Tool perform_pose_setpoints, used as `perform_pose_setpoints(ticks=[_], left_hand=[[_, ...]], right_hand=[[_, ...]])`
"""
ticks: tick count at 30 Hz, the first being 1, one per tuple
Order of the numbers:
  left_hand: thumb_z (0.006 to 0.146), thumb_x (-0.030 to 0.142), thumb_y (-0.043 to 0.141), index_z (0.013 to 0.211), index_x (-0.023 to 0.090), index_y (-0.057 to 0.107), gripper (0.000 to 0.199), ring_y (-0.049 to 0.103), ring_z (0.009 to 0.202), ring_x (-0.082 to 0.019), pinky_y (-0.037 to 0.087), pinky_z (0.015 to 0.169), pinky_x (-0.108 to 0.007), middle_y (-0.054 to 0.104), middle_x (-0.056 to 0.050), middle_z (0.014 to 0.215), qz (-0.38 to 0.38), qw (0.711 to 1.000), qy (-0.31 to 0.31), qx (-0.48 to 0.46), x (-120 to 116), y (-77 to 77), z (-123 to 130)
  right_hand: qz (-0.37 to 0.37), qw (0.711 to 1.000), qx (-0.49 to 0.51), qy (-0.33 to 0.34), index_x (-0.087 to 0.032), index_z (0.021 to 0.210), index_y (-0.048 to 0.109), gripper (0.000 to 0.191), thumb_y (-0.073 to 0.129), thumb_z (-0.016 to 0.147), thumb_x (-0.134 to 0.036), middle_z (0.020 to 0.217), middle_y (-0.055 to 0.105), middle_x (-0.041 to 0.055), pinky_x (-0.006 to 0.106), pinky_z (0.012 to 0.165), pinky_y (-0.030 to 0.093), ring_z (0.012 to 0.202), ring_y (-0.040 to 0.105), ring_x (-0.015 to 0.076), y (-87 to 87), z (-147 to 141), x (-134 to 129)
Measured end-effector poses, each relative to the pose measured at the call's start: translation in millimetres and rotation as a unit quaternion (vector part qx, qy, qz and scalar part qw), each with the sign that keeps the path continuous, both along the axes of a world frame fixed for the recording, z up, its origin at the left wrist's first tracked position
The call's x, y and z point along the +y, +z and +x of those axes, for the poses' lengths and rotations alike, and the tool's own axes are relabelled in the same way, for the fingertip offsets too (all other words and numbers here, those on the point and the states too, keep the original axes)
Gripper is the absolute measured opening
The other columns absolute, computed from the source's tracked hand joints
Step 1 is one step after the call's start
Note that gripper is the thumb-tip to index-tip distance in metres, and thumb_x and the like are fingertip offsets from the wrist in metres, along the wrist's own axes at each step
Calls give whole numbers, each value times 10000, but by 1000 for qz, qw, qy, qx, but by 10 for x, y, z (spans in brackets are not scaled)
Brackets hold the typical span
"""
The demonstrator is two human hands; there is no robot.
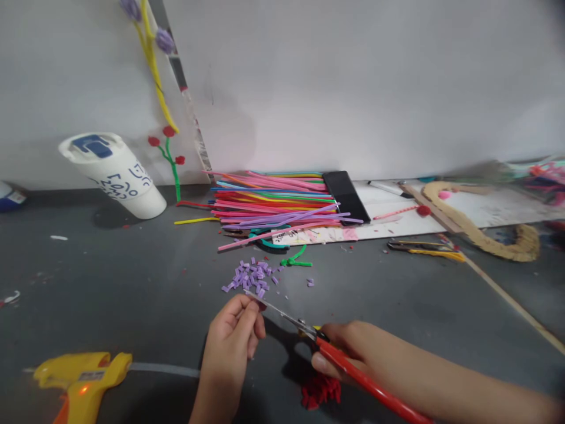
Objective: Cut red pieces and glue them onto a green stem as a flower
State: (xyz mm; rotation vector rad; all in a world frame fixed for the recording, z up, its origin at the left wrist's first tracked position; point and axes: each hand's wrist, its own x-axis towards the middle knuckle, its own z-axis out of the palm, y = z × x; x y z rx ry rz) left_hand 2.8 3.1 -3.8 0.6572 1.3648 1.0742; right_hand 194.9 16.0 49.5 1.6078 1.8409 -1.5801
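Observation:
My right hand (346,347) is wrapped round the red handle of a pair of scissors (302,325). The scissor blades point left and reach the fingertips of my left hand (233,330). Thumb and finger of that hand are pinched together at the blade tips; what they hold is too small and hidden to name. Just beyond the fingertips lies a pile of short purple pipe cleaner pieces (253,274). A heap of small red pieces (321,390) rests below my right hand. A bent green pipe cleaner (300,263) lies past the purple pile.
Many coloured pipe cleaners (269,203) lie by the wall beside a phone (346,197). A white tumbler (119,174) stands back left. In front left is a yellow glue gun (83,377), its light lit. A utility knife (426,248) and a curved tan piece (474,232) lie right.

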Motion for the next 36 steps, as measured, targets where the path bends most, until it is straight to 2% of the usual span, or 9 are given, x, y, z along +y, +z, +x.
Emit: perform_pose_setpoints(ticks=[11, 18, 25, 32, 36], left_hand=[[766, 302, 609, 629, 165, 557, 200, 264, 340, -16, 146, 362, -162, 480, 66, 441, 15, 999, 24, 29, -16, 24, 48], [735, 324, 624, 612, 172, 558, 207, 248, 323, -22, 134, 343, -167, 467, 69, 406, 13, 999, 23, 31, -5, -32, 31], [753, 303, 621, 627, 163, 568, 195, 265, 335, -12, 146, 359, -154, 492, 61, 438, 1, 999, 29, 25, -7, 4, 45], [744, 347, 654, 684, 139, 624, 218, 279, 326, -7, 133, 343, -139, 510, 57, 440, -22, 1000, 20, -9, 8, -25, 18], [725, 377, 664, 733, 130, 642, 248, 307, 306, -11, 173, 310, -132, 537, 54, 462, -43, 997, 10, -58, 26, -32, 5]], right_hand=[[-12, 1000, 23, 2, -173, 737, 543, 387, 453, 862, -527, 664, 562, -1, 222, 528, 327, 563, 421, 113, -55, 32, -29], [-18, 1000, 21, -12, -167, 742, 568, 386, 456, 860, -516, 712, 624, 29, 228, 555, 357, 585, 465, 124, -56, 5, 4], [-28, 998, 38, -33, -157, 762, 643, 434, 452, 865, -532, 706, 646, 41, 226, 567, 382, 568, 472, 122, -159, 16, -35], [-33, 999, 4, -31, -160, 699, 587, 383, 463, 851, -489, 597, 540, -8, 226, 517, 331, 515, 387, 102, -226, 8, -18], [17, 1000, 18, -13, -171, 678, 515, 391, 436, 865, -505, 633, 519, -12, 229, 532, 330, 559, 390, 109, -181, 36, 10]])
